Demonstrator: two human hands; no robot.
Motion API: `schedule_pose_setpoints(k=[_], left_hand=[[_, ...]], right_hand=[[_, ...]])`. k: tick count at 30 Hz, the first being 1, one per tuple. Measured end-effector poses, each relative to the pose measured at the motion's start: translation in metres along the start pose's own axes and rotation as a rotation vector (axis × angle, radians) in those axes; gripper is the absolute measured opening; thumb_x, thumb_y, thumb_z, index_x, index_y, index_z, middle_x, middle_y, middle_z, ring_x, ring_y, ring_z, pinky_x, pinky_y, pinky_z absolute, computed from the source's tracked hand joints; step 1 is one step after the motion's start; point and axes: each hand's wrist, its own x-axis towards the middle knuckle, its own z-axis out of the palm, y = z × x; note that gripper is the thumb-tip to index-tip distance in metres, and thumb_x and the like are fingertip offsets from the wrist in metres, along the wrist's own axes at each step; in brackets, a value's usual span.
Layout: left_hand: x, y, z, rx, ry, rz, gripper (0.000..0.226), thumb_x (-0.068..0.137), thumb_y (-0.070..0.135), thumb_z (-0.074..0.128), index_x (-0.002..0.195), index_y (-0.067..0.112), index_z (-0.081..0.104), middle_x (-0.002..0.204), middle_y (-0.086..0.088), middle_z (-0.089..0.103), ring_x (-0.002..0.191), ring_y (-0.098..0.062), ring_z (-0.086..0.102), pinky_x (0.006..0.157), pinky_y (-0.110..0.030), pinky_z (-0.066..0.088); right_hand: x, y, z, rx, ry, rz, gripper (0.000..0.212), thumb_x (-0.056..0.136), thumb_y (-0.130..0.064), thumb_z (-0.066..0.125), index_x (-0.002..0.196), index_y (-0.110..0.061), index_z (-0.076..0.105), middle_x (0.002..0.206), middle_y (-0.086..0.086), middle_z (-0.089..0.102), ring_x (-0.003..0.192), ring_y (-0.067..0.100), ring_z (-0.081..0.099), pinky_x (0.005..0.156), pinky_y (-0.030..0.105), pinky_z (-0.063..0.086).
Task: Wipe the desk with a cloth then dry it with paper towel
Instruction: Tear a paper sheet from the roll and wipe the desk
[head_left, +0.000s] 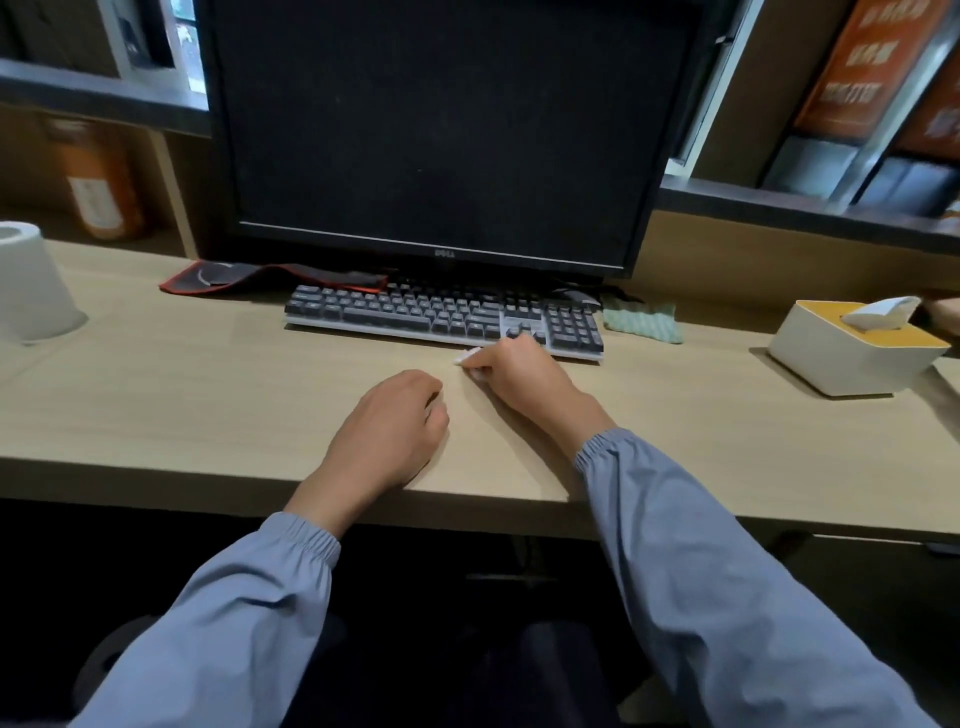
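Pinching a small white wad of paper towel (467, 360), your right hand (514, 374) holds it down on the desk (208, 405), just in front of the keyboard (441, 317). Your left hand (395, 426) rests close beside it, fingers loosely curled, nothing visible in it. The green cloth (641, 322) lies at the keyboard's right end, a tissue box (852, 358) farther right, and a white roll (31, 283) far left.

Blue-grey long sleeves (727, 597) end in gathered elastic cuffs (306, 540).
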Motion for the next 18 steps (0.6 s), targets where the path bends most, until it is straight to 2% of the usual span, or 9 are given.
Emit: schedule_pose_setpoints(k=[2, 6, 10, 14, 16, 18], left_hand=[[0.0, 0.0, 0.001, -0.005, -0.008, 0.007, 0.027, 0.102, 0.034, 0.046, 0.106, 0.016, 0.067, 0.108, 0.005, 0.067, 0.097, -0.018, 0.062, 0.085, -0.04, 0.054], [-0.001, 0.0, 0.003, -0.002, -0.005, 0.012, 0.029, 0.102, 0.035, 0.045, 0.105, 0.016, 0.066, 0.105, 0.004, 0.066, 0.094, -0.017, 0.062, 0.083, -0.04, 0.055], [0.0, 0.0, 0.006, -0.017, 0.018, 0.028, 0.028, 0.103, 0.034, 0.045, 0.106, 0.017, 0.067, 0.109, 0.004, 0.067, 0.095, -0.016, 0.062, 0.084, -0.037, 0.055], [0.0, -0.004, 0.003, -0.113, 0.077, 0.022, 0.035, 0.105, 0.032, 0.049, 0.134, 0.019, 0.065, 0.137, 0.005, 0.063, 0.125, -0.014, 0.056, 0.103, -0.029, 0.042], [-0.001, -0.006, -0.002, -0.154, 0.116, 0.002, 0.034, 0.105, 0.03, 0.051, 0.134, 0.02, 0.066, 0.138, 0.006, 0.063, 0.126, -0.011, 0.055, 0.102, -0.024, 0.038], [-0.001, -0.011, -0.008, -0.138, 0.147, 0.004, 0.033, 0.104, 0.03, 0.053, 0.132, 0.02, 0.067, 0.135, 0.006, 0.065, 0.126, -0.012, 0.055, 0.104, -0.026, 0.039]], right_hand=[[-0.016, 0.029, -0.003, -0.022, 0.031, 0.077, 0.023, 0.091, -0.002, 0.054, 0.101, -0.005, 0.075, 0.098, 0.015, 0.075, 0.085, 0.032, 0.069, 0.077, 0.041, 0.056], [-0.066, 0.095, -0.016, -0.065, 0.119, 0.317, 0.031, 0.095, -0.004, 0.056, 0.111, -0.017, 0.079, 0.098, 0.01, 0.077, 0.082, 0.027, 0.069, 0.081, 0.037, 0.056], [-0.087, 0.12, -0.022, -0.081, 0.14, 0.434, 0.028, 0.097, -0.006, 0.055, 0.109, -0.013, 0.079, 0.098, 0.013, 0.077, 0.085, 0.03, 0.069, 0.08, 0.038, 0.056], [-0.068, 0.091, -0.016, -0.103, 0.114, 0.305, 0.033, 0.096, -0.004, 0.051, 0.113, -0.016, 0.078, 0.098, 0.011, 0.077, 0.085, 0.033, 0.068, 0.079, 0.04, 0.056], [-0.052, 0.068, -0.01, -0.076, 0.118, 0.194, 0.034, 0.097, -0.003, 0.052, 0.116, -0.017, 0.076, 0.097, 0.008, 0.077, 0.082, 0.03, 0.068, 0.075, 0.039, 0.056], [-0.034, 0.044, -0.003, -0.084, 0.104, 0.123, 0.032, 0.097, -0.003, 0.05, 0.109, -0.014, 0.077, 0.088, 0.008, 0.075, 0.07, 0.023, 0.064, 0.063, 0.034, 0.052]])
